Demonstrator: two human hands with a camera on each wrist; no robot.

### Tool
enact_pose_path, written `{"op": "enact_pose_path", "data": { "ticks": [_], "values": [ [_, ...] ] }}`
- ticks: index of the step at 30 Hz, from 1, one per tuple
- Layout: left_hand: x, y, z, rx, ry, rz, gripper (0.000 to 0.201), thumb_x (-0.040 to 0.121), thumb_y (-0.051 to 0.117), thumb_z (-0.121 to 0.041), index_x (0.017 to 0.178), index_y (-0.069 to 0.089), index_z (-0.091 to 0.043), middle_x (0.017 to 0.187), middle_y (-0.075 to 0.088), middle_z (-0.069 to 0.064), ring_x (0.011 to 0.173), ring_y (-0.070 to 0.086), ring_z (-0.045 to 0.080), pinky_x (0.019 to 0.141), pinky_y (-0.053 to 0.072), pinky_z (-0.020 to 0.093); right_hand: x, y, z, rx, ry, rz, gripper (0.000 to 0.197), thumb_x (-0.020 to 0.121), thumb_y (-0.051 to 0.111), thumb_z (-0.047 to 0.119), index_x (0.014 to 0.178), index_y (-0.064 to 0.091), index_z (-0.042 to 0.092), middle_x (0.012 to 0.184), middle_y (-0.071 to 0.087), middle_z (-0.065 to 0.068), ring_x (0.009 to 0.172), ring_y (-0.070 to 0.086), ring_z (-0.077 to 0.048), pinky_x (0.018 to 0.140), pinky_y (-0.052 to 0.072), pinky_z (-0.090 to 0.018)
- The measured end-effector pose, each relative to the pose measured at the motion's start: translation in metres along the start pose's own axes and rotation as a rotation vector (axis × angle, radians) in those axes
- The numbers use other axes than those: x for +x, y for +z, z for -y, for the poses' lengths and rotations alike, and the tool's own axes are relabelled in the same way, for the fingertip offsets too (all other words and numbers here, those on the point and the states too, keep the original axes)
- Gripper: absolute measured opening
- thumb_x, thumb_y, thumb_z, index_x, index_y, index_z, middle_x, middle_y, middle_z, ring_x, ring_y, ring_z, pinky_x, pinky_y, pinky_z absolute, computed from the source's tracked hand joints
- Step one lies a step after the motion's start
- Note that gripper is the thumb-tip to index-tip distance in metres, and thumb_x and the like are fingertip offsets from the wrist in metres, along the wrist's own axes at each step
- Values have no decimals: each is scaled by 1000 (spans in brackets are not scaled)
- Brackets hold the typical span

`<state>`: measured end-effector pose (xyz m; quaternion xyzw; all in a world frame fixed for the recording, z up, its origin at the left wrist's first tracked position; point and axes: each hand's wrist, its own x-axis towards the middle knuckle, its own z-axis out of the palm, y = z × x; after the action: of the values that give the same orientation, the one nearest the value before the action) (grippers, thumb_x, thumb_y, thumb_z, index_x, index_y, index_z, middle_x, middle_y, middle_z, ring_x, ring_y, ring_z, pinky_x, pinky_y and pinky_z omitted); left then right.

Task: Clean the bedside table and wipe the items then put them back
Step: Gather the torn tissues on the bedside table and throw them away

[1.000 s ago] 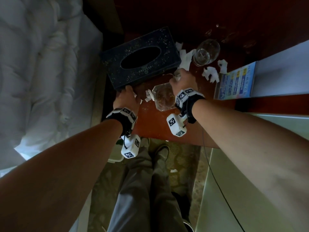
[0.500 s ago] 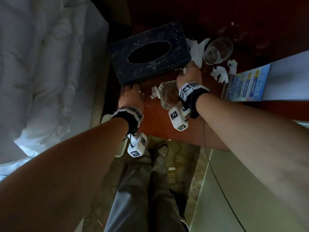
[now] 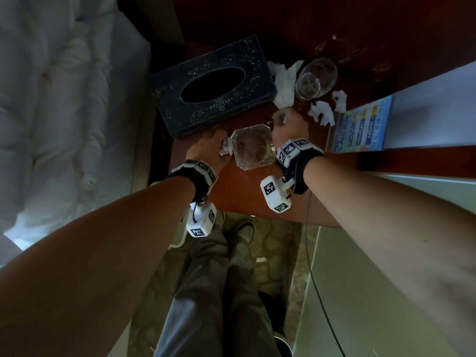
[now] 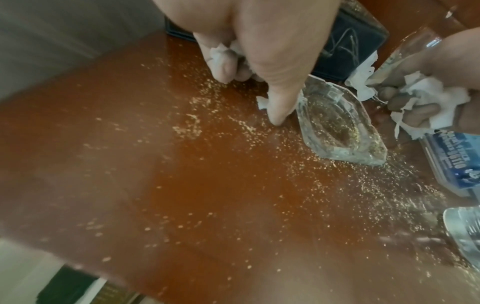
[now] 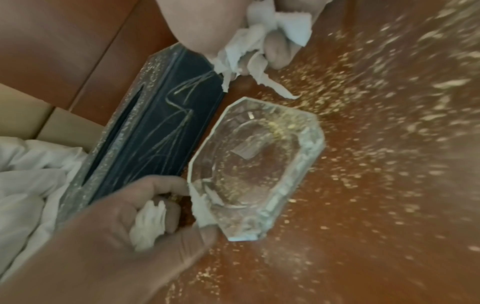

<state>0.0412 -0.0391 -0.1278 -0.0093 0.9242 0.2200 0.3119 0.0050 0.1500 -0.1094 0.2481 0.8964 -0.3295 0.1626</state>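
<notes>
Since a second ago the left hand [image 3: 206, 148] has slid against the glass ashtray [image 3: 253, 146], clutching tissue; the right hand [image 3: 289, 124], balling tissue, flanks it beside the tissue box [image 3: 211, 86]. Crumbs remain, so wiping likely follows.

Black speckled tissue box [image 3: 213, 86] on red-brown table [image 3: 242, 191] (gold-flecked).

White duvet bed [image 3: 51, 112] left; patterned carpet [image 3: 273, 253] below; dim light.
</notes>
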Motion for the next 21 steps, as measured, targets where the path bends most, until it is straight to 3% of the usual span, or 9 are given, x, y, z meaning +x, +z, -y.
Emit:
{"op": "enact_pose_path", "data": {
  "ticks": [4, 9, 13, 18, 21],
  "values": [
    [4, -1, -8, 66, 13, -3, 15, 91, 57, -25, 106, 57, -24, 116, 57, 1, 101, 60, 27, 81, 53, 42, 0, -3, -9, 7, 27, -2, 19, 93, 49, 14, 92, 65, 24, 102, 67, 1, 87, 58, -16, 70, 41, -26],
    [-1, -8, -10, 74, 6, -15, 25, 96, 47, -17, 120, 51, -13, 130, 49, 10, 110, 55, 35, 89, 49, 46, -6, -8, -11, -20, 26, -13, 19, 94, 50, 14, 94, 65, 24, 103, 68, 1, 88, 59, -18, 69, 39, -27],
    [-9, -15, -8, 44, -13, -28, 29, 95, 46, -10, 124, 46, -6, 116, 57, 17, 101, 58, 36, 74, 43, 37, -12, -10, -11, -27, 8, -7, 20, 95, 49, 12, 93, 65, 24, 103, 69, 0, 94, 64, -21, 69, 40, -26],
    [-20, -22, -8, -46, -63, -49, 26, 96, 48, -16, 122, 48, -10, 103, 58, 16, 96, 60, 35, 69, 41, 34, -21, -13, -12, -24, 24, 15, 20, 95, 49, 15, 93, 65, 27, 103, 68, 1, 91, 64, -21, 69, 43, -28],
    [-22, -22, -8, -93, -45, -82, 32, 92, 46, -5, 119, 54, -20, 103, 60, 7, 97, 61, 28, 72, 48, 33, -26, -16, -13, -15, 19, 32, 20, 94, 49, 15, 93, 65, 26, 102, 68, 3, 89, 64, -20, 69, 47, -29]
  ]
}}
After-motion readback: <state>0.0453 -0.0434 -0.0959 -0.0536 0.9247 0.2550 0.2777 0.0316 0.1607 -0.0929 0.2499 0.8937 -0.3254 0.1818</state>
